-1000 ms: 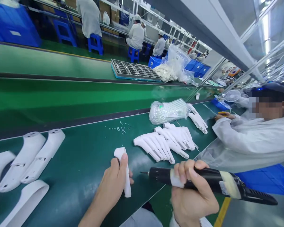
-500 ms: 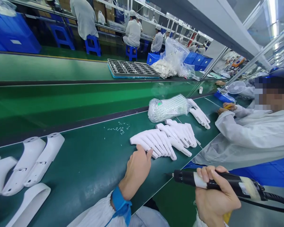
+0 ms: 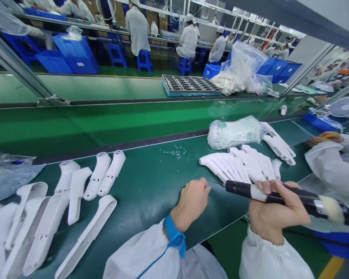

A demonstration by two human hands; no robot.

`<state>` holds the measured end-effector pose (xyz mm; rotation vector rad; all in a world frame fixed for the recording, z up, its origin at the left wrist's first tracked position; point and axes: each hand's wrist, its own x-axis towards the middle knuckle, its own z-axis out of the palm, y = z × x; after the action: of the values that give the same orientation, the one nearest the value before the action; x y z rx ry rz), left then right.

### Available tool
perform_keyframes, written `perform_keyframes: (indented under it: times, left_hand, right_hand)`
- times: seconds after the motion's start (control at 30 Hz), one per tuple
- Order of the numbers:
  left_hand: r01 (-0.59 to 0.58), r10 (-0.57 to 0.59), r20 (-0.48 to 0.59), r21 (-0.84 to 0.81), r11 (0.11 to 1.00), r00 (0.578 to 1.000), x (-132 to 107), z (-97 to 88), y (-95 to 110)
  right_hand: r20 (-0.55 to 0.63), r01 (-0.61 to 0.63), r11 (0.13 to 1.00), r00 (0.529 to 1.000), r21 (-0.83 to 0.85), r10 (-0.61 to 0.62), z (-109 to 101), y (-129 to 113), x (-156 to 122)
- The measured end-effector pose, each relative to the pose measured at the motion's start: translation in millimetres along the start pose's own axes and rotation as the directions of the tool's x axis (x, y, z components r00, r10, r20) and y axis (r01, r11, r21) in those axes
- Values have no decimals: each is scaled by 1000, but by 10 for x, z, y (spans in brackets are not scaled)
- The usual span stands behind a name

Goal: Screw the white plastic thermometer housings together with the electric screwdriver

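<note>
The left hand [image 3: 192, 203] is being curled, its fingers drawn together on nothing visible, while white plastic finger-shaped mouldings [image 3: 229, 166] at its one o'clock, long axes slanting ten-to-four, are being overlapped from below by the nearer right hand [image 3: 279, 211], whose fingers are being wrapped round a black electric screwdriver [image 3: 241, 189] aimed toward nine o'clock.

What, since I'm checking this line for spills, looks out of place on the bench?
A scatter of tiny white pieces lies loose on the green bench, between the white plastic housings and the stacked white finger-shaped parts. It looks odd because the other parts lie grouped, while these look spilled. Too small to identify.
</note>
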<state>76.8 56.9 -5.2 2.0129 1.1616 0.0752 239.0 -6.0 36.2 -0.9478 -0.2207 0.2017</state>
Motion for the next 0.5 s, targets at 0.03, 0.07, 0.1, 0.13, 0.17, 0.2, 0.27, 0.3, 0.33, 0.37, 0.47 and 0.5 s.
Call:
perform_keyframes:
  times: [0.03,0.07,0.1,0.13,0.17,0.2,0.27,0.3,0.33,0.37,0.47,0.5]
  left_hand:
    - [23,-23,-19,-3,1000,1000,-102,-42,-103]
    - [50,-51,-44,-12,999,998,-205,-81,-207]
    - [77,-79,-74,-31,997,994,-307,-113,-311]
    - [101,-107,-109,-60,993,988,-404,-137,-412]
    - [117,-130,-146,-94,989,981,-495,-153,-507]
    - [125,-147,-184,-129,984,972,-578,-160,-596]
    - [114,-160,-256,-184,976,953,-716,-153,-747]
    - [102,-159,-292,-201,974,943,-770,-142,-808]
    - [88,-155,-327,-212,973,932,-813,-127,-860]
    - [71,-149,-360,-220,973,921,-844,-110,-901]
    - [9,-107,-453,-213,977,885,-867,-66,-975]
    - [-18,-82,-481,-200,980,873,-854,-57,-986]
  right_hand:
    - [18,-15,1000,1000,8,15,84,86,-56]
    - [39,-35,999,999,14,35,162,178,-121]
    - [63,-59,998,996,19,58,235,273,-192]
    - [85,-83,996,993,23,81,302,369,-267]
    - [105,-107,994,989,27,103,364,464,-342]
    - [117,-125,992,986,32,120,424,555,-413]
    - [124,-150,988,982,42,144,531,715,-529]
    - [120,-157,986,981,49,151,579,778,-570]
    - [115,-164,985,981,55,157,621,827,-599]
    - [111,-171,983,980,59,164,656,861,-616]
    - [111,-205,977,974,68,196,713,859,-624]
    - [115,-217,974,971,70,208,716,825,-621]
